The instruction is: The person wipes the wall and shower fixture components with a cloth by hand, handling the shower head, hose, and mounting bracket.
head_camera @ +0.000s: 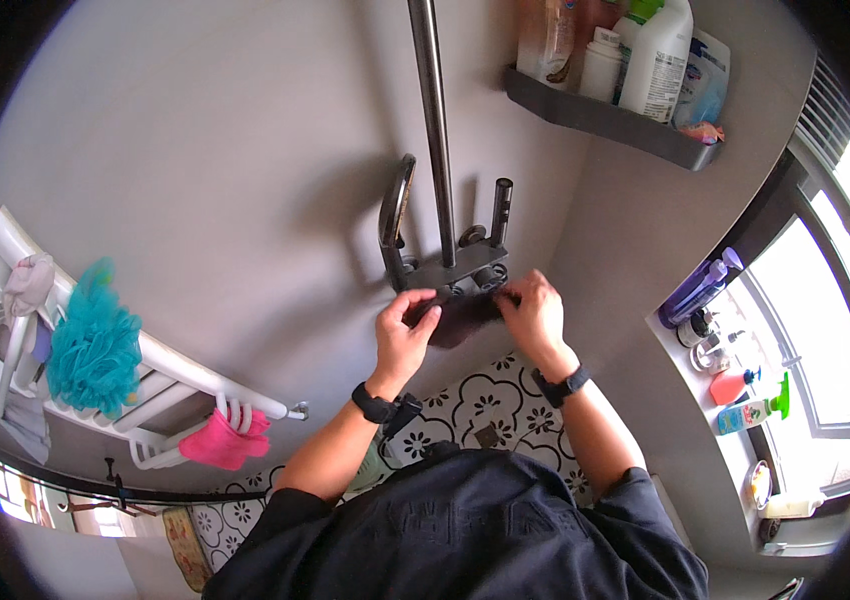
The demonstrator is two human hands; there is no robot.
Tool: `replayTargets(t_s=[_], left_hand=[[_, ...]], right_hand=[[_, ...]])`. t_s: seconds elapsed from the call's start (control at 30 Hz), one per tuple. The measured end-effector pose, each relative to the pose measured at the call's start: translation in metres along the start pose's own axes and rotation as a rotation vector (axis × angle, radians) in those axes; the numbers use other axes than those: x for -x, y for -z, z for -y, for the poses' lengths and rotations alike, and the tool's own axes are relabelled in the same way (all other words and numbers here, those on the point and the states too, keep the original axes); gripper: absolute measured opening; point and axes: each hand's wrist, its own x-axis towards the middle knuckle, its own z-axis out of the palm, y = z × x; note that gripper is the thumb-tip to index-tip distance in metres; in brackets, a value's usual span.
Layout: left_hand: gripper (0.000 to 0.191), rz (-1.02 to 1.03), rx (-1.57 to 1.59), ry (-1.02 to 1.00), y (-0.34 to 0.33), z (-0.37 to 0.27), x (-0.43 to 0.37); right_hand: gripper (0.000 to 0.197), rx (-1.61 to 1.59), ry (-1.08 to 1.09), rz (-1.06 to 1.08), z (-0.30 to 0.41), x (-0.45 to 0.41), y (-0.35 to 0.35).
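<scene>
A small dark cloth is stretched between my two hands. My left hand pinches one end between thumb and fingers. At the other end my right hand grips it with curled fingers. Just beyond the cloth, the dark metal shower mixer is fixed to the wall, and its lower part is hidden behind cloth and fingers. A hand shower hangs at its left, and a slim spray nozzle stands at its right. From the mixer a riser pipe runs upward.
Bottles crowd a dark corner shelf at upper right. Pump bottles line the windowsill at right. On the left, a white towel rack carries a teal bath puff and a pink cloth. Patterned floor tiles lie below.
</scene>
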Motion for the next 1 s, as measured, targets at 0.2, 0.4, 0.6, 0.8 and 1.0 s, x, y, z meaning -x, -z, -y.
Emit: replayTargets(t_s=[0.2, 0.4, 0.6, 0.8, 1.0], left_hand=[[0.043, -0.172, -0.702, -0.288, -0.008, 0.011, 0.000], [0.032, -0.156, -0.680, -0.255, 0.001, 0.034, 0.003], [0.027, -0.330, -0.486, -0.127, 0.013, 0.042, -0.013], [0.038, -0.315, -0.181, 0.145, 0.021, 0.076, -0.024], [0.033, -0.166, 0.286, 0.579, 0.021, 0.077, -0.029]], right_hand=[[0.045, -0.047, 0.247, 0.007, 0.037, -0.003, -0.068], [0.040, -0.100, 0.123, -0.055, 0.044, 0.011, -0.101], [0.034, -0.530, -0.628, 0.217, 0.021, 0.012, -0.109], [0.041, -1.653, -0.867, 0.371, 0.036, -0.001, -0.113], [0.042, -0.166, -0.223, 0.047, 0.044, 0.010, -0.122]])
